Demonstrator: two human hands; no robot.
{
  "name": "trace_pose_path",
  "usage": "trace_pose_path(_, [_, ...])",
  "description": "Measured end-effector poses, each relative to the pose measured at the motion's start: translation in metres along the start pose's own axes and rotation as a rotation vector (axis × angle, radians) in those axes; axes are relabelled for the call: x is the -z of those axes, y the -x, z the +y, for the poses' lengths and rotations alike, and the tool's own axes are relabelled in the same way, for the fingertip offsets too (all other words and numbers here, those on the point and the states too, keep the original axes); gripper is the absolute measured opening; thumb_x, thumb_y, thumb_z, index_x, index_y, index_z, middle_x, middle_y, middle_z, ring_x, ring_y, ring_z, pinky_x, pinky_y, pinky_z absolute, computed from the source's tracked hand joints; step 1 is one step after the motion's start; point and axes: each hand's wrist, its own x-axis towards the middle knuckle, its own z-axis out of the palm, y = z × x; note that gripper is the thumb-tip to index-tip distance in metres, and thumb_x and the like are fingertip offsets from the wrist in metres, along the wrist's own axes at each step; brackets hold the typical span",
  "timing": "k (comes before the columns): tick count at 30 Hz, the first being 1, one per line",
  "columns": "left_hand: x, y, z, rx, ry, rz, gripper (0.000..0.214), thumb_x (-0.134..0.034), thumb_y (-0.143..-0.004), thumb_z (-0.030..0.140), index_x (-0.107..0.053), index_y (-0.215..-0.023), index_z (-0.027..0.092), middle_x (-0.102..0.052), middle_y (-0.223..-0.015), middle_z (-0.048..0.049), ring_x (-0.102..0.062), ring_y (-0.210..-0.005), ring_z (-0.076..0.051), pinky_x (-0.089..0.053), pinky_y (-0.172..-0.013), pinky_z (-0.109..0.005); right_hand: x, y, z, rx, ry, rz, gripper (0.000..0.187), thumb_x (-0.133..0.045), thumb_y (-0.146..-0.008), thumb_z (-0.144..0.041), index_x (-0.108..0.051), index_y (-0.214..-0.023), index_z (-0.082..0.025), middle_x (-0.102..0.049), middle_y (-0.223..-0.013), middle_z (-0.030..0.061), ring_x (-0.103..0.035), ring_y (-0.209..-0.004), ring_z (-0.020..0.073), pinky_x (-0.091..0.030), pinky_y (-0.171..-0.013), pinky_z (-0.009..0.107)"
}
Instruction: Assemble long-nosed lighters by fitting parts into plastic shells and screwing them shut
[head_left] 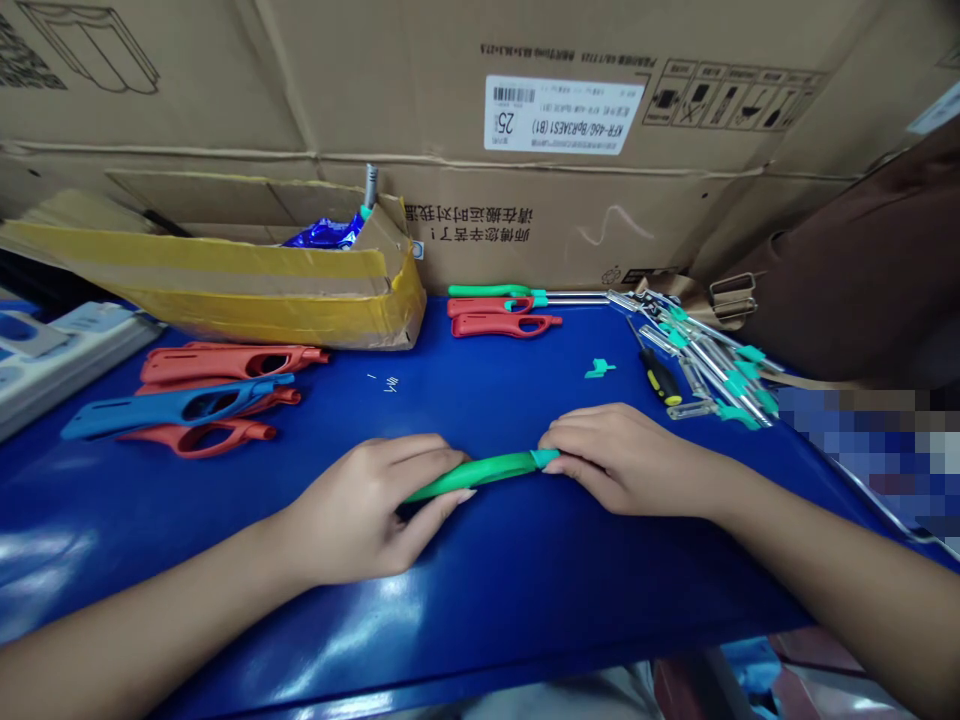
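My left hand [390, 500] is closed around the body of a green lighter casing [491, 470], held just above the blue table near its middle. Its narrow right end carries a teal tip, and my right hand [615, 455] pinches there with thumb and fingers. Whatever lies inside the right fingers is hidden. Behind the hands, a small teal plastic piece [599, 369] lies on the table. A black and yellow screwdriver [660, 376] rests further right, beside a heap of metal tubes with teal parts [720, 360].
At left, red lighter casings [225, 362] and a blue casing [180, 403] lie stacked. A yellow-taped cardboard box [300, 300] stands behind them. Another red casing [495, 325] lies at the back, beside a green one [487, 291]. A large cardboard sheet [375, 100] walls off the rear.
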Motion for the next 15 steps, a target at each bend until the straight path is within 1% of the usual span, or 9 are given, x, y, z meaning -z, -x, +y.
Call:
trace_pose_path(3, [0.0, -0.001, 0.002, 0.022, 0.011, 0.031, 0.016, -0.058, -0.098, 0.017, -0.07, -0.107, 0.012, -0.068, -0.086, -0.0045, -0.062, -0.072, -0.013, -0.049, -0.067, -0.022, -0.004, 0.0, 0.0, 0.006, -0.078, 0.1, 0.025, -0.047, -0.105, -0.027, -0.069, -0.101, -0.014, -0.069, -0.087, 0.0051, -0.06, -0.078, 0.0165, -0.043, -0.074, 0.028])
trace_pose_path(6, [0.001, -0.002, 0.004, 0.137, 0.115, 0.029, 0.01, -0.061, -0.096, 0.019, -0.07, -0.093, 0.015, -0.065, -0.077, 0.0001, -0.057, -0.063, -0.009, -0.044, -0.058, -0.019, -0.008, 0.0, -0.001, 0.046, -0.059, 0.166, 0.025, -0.049, -0.104, -0.025, -0.07, -0.101, -0.012, -0.069, -0.084, 0.0063, -0.058, -0.077, 0.017, -0.043, -0.075, 0.029])
trace_pose_path(8, [0.001, -0.003, 0.005, 0.209, 0.167, 0.014, 0.014, -0.062, -0.096, 0.021, -0.069, -0.085, 0.016, -0.063, -0.072, 0.0016, -0.054, -0.058, -0.008, -0.04, -0.053, -0.019, -0.011, 0.0, -0.002, 0.065, -0.026, 0.18, 0.026, -0.049, -0.104, -0.024, -0.071, -0.098, -0.011, -0.067, -0.08, 0.0062, -0.055, -0.074, 0.0172, -0.042, -0.073, 0.029])
trace_pose_path(10, [0.001, -0.003, 0.006, 0.246, 0.192, 0.007, 0.016, -0.062, -0.096, 0.023, -0.069, -0.083, 0.016, -0.062, -0.071, 0.0016, -0.052, -0.057, -0.008, -0.039, -0.051, -0.019, -0.012, 0.0, -0.003, 0.07, -0.012, 0.191, 0.027, -0.049, -0.104, -0.024, -0.07, -0.096, -0.01, -0.065, -0.078, 0.0059, -0.053, -0.072, 0.0172, -0.041, -0.071, 0.029])
trace_pose_path(13, [0.0, -0.003, 0.006, 0.248, 0.198, 0.006, 0.017, -0.061, -0.096, 0.024, -0.07, -0.084, 0.015, -0.061, -0.071, 0.0012, -0.052, -0.057, -0.008, -0.039, -0.051, -0.02, -0.012, 0.0, -0.005, 0.059, -0.015, 0.192, 0.026, -0.048, -0.104, -0.023, -0.069, -0.094, -0.011, -0.063, -0.077, 0.0052, -0.051, -0.072, 0.0167, -0.04, -0.071, 0.029])
trace_pose_path(15, [-0.001, -0.002, 0.006, 0.223, 0.184, 0.007, 0.016, -0.06, -0.096, 0.023, -0.07, -0.087, 0.014, -0.061, -0.072, 0.0008, -0.053, -0.058, -0.009, -0.04, -0.054, -0.021, -0.012, 0.0, -0.006, 0.04, -0.016, 0.17, 0.027, -0.047, -0.104, -0.023, -0.068, -0.092, -0.012, -0.06, -0.076, 0.0042, -0.049, -0.071, 0.0163, -0.039, -0.069, 0.029])
